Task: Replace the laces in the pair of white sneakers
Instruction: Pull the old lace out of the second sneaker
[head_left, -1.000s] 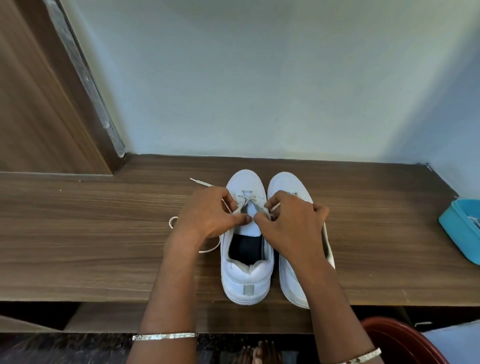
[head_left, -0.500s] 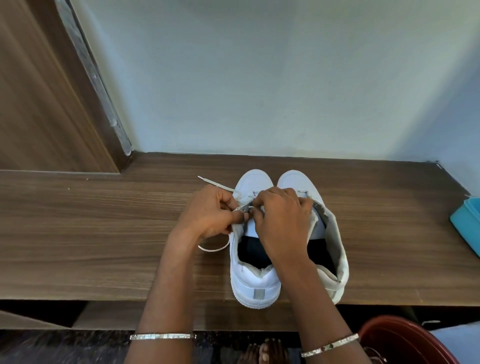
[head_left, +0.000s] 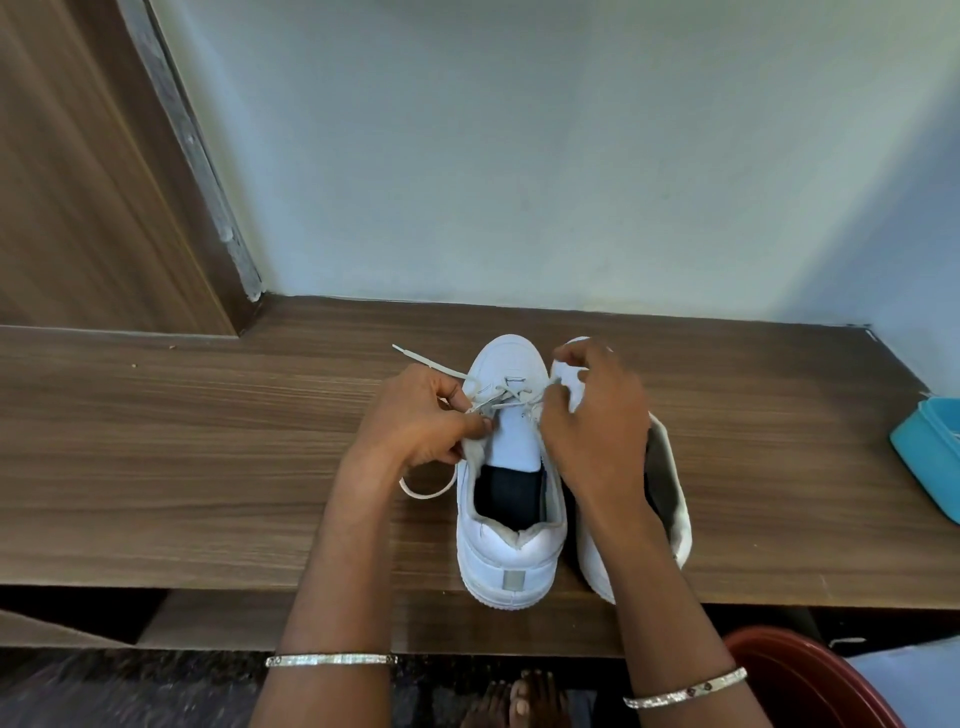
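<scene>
Count: two white sneakers, one lace, two hands, two bangles, one blue container, one red-brown tub.

The left sneaker (head_left: 511, 540) stands between the hands, heel toward the person. The right sneaker (head_left: 670, 499) stands just beside it, beneath the right hand (head_left: 597, 415). The lace (head_left: 426, 491) is threaded through the left sneaker's front eyelets. One tip runs out beyond the left hand (head_left: 421, 426), and a loop lies below that wrist.

Both hands have curled fingers. The left pinches the lace at the left eyelet row, the right pinches it at the right row.

Any writing on the grey heel tab (head_left: 511, 579) cannot be read.

The wood-grain surface (head_left: 208, 441) meets a pale blue wall (head_left: 519, 156) beyond the hands. The blue container (head_left: 930, 452) sits well right of the right hand, and the tub (head_left: 800, 680) is below it.
</scene>
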